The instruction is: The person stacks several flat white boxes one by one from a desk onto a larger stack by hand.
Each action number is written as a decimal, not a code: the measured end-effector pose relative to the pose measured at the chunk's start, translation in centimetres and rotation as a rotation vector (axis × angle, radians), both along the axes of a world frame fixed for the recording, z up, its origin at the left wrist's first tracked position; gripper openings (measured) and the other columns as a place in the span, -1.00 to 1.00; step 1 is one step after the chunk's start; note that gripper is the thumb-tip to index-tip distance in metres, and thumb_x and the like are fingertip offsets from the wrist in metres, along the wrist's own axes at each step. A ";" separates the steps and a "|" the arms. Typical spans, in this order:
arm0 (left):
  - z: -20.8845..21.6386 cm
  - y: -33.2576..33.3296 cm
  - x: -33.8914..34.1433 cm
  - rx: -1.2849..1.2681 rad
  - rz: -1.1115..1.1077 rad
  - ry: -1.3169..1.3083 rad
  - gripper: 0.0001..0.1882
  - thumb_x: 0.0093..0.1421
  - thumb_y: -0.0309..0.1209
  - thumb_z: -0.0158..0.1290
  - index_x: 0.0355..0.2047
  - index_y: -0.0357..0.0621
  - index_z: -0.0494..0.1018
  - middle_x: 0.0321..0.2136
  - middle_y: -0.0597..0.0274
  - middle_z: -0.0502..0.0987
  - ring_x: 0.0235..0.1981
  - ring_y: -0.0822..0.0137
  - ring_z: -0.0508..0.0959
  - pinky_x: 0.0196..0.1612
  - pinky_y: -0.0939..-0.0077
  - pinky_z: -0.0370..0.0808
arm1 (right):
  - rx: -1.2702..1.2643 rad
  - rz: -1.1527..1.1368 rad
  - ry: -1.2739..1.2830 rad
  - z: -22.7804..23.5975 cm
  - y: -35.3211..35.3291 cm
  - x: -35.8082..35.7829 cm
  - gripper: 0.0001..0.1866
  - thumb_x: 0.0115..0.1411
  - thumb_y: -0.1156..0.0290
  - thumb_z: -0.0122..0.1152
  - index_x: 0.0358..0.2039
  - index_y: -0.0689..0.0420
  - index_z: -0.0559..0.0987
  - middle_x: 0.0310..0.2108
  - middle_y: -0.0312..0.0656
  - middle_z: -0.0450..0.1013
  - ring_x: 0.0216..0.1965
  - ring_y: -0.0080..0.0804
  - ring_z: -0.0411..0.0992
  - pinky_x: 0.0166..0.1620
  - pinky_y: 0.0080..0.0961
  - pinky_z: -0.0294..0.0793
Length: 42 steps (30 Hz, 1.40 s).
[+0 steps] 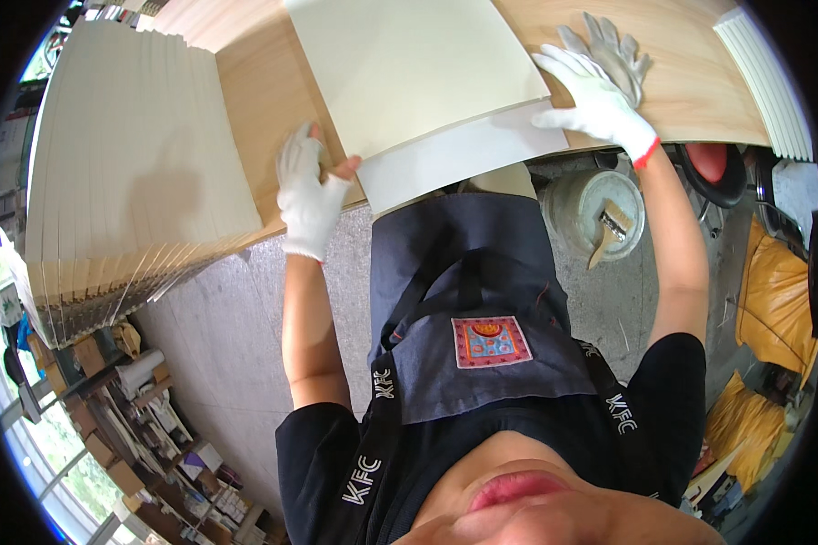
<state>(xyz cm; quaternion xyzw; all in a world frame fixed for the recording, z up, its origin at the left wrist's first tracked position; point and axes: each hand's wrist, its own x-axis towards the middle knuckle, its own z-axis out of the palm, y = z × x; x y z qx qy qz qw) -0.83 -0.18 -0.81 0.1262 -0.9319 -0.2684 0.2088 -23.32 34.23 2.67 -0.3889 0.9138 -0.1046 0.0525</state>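
Note:
A large cream board [418,68] lies on the wooden table, with a strip of white sheet [468,150] showing beyond its near edge. At the left edge of the sheet is my left hand [311,200], in a white glove with bare fingertips. Its fingers are apart and its thumb tip is by the near left corner of the board. My right hand [595,102], in a white glove with a red cuff, lies flat with fingers spread at the right side. Its thumb reaches over the white sheet near the board's corner. Just beyond it rests a loose grey glove [613,56].
A tall stack of staggered cream boards [127,154] covers the table's left part; another stack [768,82] stands at the right end. Below the table edge, a brush [611,229] lies on a round bucket [563,204]. Yellow sacks [773,300] and a stool [713,168] are on the right.

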 end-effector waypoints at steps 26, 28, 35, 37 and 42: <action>0.8 3.6 1.8 -0.256 -0.012 -0.116 -0.45 -0.06 -0.30 0.34 -0.06 -0.28 0.50 0.18 0.00 0.39 0.20 -0.06 0.33 0.28 0.12 0.22 | -0.167 0.003 0.246 -3.4 0.4 1.5 -0.05 -0.05 -0.28 0.33 0.23 0.09 0.40 0.31 -0.16 0.24 0.39 -0.16 0.06 0.42 -0.16 -0.06; 1.1 3.7 1.8 -0.260 -0.016 -0.131 -0.46 -0.02 -0.32 0.32 -0.03 -0.30 0.49 0.19 -0.02 0.38 0.20 -0.07 0.32 0.27 0.16 0.23 | -0.171 -0.002 0.259 -3.1 0.3 1.7 -0.06 -0.05 -0.21 0.38 0.25 0.10 0.39 0.31 -0.15 0.24 0.40 -0.14 0.05 0.42 -0.14 -0.06; 0.5 3.3 2.0 -0.284 -0.017 -0.091 -0.43 -0.13 -0.27 0.37 -0.10 -0.24 0.51 0.16 0.02 0.40 0.18 -0.08 0.34 0.27 0.08 0.24 | -0.123 0.007 0.299 -3.9 0.4 1.3 0.03 -0.03 -0.47 0.14 0.27 0.06 0.36 0.33 -0.17 0.22 0.40 -0.21 0.05 0.44 -0.17 -0.13; 0.2 3.1 2.1 -0.297 -0.031 -0.079 -0.44 -0.11 -0.24 0.37 -0.11 -0.23 0.52 0.16 0.02 0.41 0.17 -0.07 0.34 0.27 0.08 0.23 | -0.099 0.015 0.304 -3.5 0.3 1.3 0.05 -0.03 -0.48 0.13 0.29 0.06 0.34 0.34 -0.16 0.22 0.40 -0.20 0.05 0.44 -0.16 -0.13; 0.3 3.3 1.9 -0.305 -0.034 -0.068 -0.47 -0.07 -0.18 0.35 -0.14 -0.20 0.51 0.15 0.03 0.41 0.17 -0.05 0.34 0.28 0.07 0.20 | -0.079 -0.010 0.268 -3.5 0.3 1.3 0.04 -0.03 -0.42 0.20 0.29 0.10 0.35 0.34 -0.12 0.21 0.40 -0.15 0.06 0.43 -0.12 -0.10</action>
